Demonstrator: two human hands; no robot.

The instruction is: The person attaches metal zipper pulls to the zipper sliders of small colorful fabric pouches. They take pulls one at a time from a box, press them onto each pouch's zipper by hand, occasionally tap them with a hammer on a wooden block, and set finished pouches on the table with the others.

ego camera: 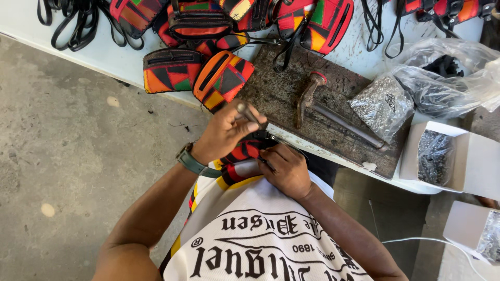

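Both hands working a striped pouch at the tabletop edge

My left grip (226, 130) is clamped on a metal punch (249, 113); my right grip (286, 169) pinches the striped pouch (242, 152) just below it, hammer (317, 106) lying beyond, open floor (78, 156) leftward

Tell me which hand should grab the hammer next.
Probably the right hand: the hammer lies on the board on that hand's side. The left hand is shut around a metal punch, while the right only holds the pouch.
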